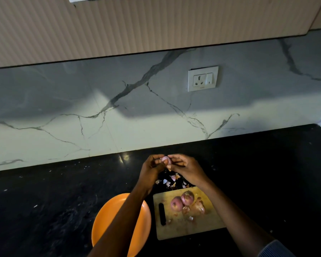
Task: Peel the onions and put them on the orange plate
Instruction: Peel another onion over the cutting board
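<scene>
Above the black counter, my left hand (150,168) and my right hand (183,167) together hold a small pale pink onion (164,159) between their fingertips. Loose onion skins (171,180) lie on the counter right beneath them. Two unpeeled reddish onions (182,200) sit on the wooden cutting board (202,227), with brown skins (197,208) beside them. The orange plate (104,219) lies left of the board, partly hidden by my left forearm; nothing shows on its visible part.
A black knife handle (162,214) lies on the board's left side. The marble backsplash with a white wall socket (203,78) rises behind the counter. A ribbed beige cabinet (137,23) hangs overhead.
</scene>
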{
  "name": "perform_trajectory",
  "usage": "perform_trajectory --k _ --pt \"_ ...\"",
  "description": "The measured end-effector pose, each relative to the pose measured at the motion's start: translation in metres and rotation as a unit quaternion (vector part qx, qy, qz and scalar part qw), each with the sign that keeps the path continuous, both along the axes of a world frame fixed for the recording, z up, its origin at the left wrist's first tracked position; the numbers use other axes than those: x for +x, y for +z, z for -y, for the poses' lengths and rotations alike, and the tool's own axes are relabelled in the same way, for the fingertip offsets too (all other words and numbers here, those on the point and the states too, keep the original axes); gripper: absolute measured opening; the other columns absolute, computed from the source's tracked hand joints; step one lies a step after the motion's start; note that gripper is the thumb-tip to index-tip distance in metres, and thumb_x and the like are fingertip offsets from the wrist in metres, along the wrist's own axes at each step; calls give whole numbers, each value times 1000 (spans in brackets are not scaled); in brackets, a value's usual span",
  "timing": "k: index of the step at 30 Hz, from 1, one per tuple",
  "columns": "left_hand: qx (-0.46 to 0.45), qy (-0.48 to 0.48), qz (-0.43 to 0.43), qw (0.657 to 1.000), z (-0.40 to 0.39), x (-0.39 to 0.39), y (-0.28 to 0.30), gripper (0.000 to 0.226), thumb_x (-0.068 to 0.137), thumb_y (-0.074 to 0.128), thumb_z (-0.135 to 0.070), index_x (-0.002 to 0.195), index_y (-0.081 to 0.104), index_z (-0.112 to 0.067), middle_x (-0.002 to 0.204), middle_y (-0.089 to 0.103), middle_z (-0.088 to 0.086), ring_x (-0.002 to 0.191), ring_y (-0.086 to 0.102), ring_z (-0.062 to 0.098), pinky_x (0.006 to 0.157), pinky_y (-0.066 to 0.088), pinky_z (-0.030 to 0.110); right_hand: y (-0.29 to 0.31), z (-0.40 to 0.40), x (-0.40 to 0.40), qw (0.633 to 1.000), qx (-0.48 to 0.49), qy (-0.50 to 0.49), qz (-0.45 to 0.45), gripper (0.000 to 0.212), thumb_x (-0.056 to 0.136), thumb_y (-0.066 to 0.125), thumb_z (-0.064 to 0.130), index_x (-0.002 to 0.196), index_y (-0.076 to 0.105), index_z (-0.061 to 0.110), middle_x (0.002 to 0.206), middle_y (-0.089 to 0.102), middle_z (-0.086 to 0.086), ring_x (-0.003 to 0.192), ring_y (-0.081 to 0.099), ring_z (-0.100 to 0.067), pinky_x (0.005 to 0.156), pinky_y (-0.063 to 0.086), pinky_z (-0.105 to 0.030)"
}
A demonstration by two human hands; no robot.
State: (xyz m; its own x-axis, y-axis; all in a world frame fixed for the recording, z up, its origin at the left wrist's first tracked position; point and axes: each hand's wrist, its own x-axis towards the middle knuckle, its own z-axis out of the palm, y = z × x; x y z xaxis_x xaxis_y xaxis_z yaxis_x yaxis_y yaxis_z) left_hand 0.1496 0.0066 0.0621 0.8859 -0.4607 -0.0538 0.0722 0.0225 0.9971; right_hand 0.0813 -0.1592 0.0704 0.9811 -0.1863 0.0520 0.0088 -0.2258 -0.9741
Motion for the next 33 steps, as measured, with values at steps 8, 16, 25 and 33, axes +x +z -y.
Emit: perform_trajectory --k 8,16,25,33 --pt "7 -32 -4 999 -5 -7 5 38 87 72 -23 122 64 -11 114 73 8 110 69 24 95 55 36 -2 2 -4 993 -95 -68 26 21 90 72 11 106 76 25 94 77 12 90 71 0 80 57 -20" --pt "17 -24 -10 1000 -1 -12 12 41 87 76 -32 123 63 -16 117 72 5 113 68 23 97 54 38 7 -1 -4 985 -142 -86 58 10 92 73 17 101 77 19 90 75 11 85 69 0 71 52 -12" --pt "42 -19 55 997 1 -15 16 23 93 69 -14 116 66 -15 110 73 0 104 69 13 82 54 21 8 -1 -2 983 -150 -102 34 6 93 71 18 96 75 20 83 71 12 80 67 -3 69 51 -15" --pt "-3 -43 1 999 -2 -12 15 37 91 68 -8 126 57 -13 120 69 10 113 66 25 96 55 37 1 2 1 994 75 -66 -43 21 99 61 11 93 71 28 94 75 4 87 72 -13 86 59 -42"
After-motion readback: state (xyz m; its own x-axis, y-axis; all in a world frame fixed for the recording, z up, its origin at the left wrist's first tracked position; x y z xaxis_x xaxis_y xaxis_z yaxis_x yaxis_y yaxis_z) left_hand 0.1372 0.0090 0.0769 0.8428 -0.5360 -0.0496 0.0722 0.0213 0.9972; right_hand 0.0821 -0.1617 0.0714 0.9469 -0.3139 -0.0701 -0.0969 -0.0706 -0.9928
